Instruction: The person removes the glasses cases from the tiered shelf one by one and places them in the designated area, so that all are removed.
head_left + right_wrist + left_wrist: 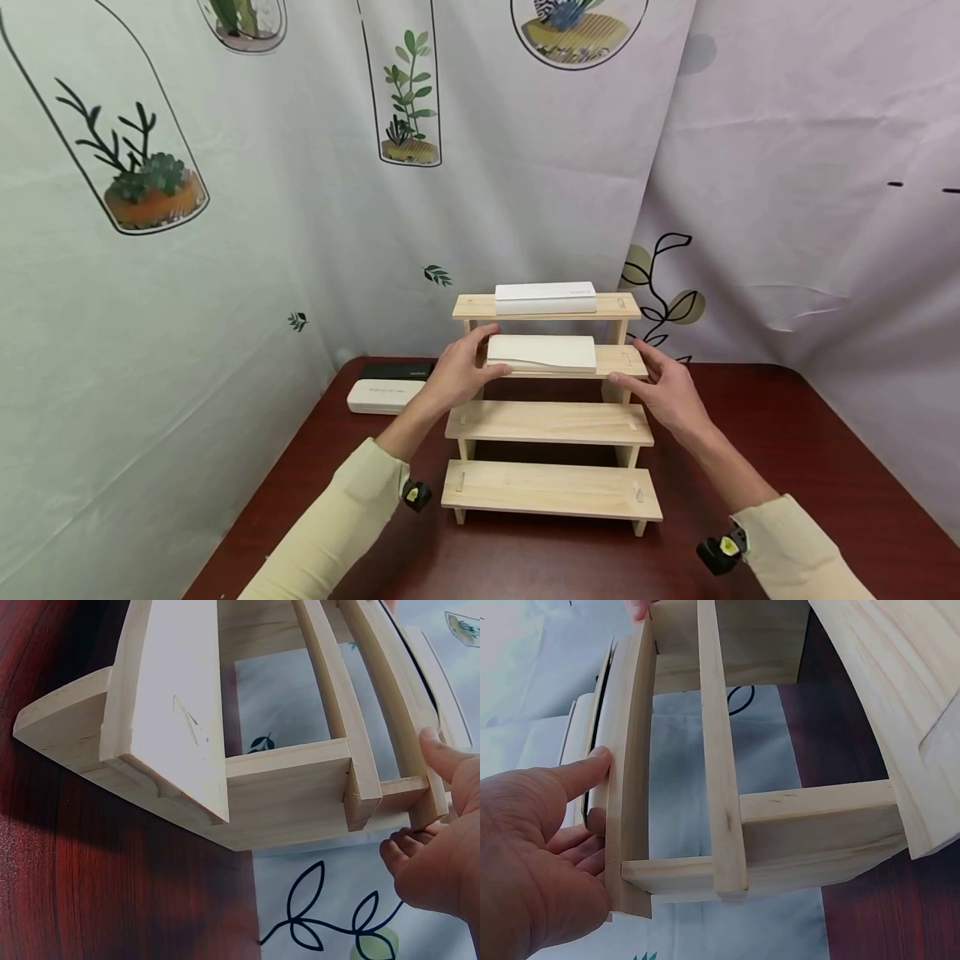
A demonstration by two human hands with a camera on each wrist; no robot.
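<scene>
A four-step wooden display stand stands on the table. On its second step from the top lies a white flap case with a wavy lid edge. My left hand holds the case's left end, thumb in front and fingers behind; in the left wrist view the thumb tip lies against it beside the step's edge. At the same step's right end, my right hand pinches the board, with the thumb along its front and the other fingers curled near its end. A white box sits on the top step.
Behind my left forearm, a white case with lettering and a black box lie on the dark red table. The two lower steps are bare wood. A printed cloth hangs close behind the stand.
</scene>
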